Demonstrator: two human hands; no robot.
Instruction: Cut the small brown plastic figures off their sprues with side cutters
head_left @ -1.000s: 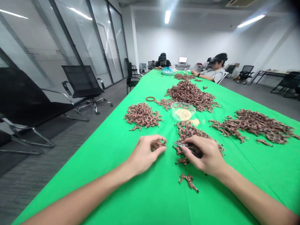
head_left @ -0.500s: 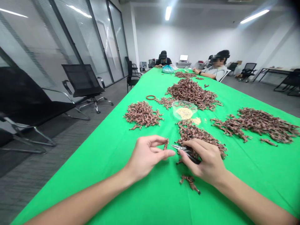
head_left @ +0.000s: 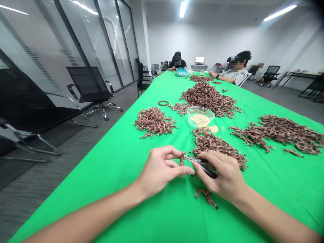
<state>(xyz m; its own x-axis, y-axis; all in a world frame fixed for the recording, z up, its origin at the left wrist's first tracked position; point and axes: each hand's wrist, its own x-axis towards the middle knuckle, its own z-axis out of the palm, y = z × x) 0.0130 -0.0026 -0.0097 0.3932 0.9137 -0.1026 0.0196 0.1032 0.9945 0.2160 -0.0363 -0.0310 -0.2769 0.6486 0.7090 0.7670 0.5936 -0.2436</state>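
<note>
Between the thumb and fingers of my left hand (head_left: 159,170) is a small brown figure (head_left: 181,159), held upright. My right hand (head_left: 224,172) grips black-handled pliers (head_left: 206,168), whose metal tips touch or nearly touch the upper part of the figure. Behind my right hand spreads a heap of similar brown figures (head_left: 215,143). Closer to me, a loose figure (head_left: 207,197) lies on the green cloth (head_left: 162,216). Whether the plier jaws are closed on anything is too small to tell.
A clear bowl of pale grains (head_left: 200,118) stands beyond the hands, some grains spilled beside it. More piles lie left (head_left: 154,122), behind (head_left: 209,98) and right (head_left: 286,131). A brown ring (head_left: 163,103) is near the left pile. Two people sit at the far end.
The plier tips have moved left to the figure, closing the small gap between them. My left thumb reaches slightly further right. The view has shifted a little.
</note>
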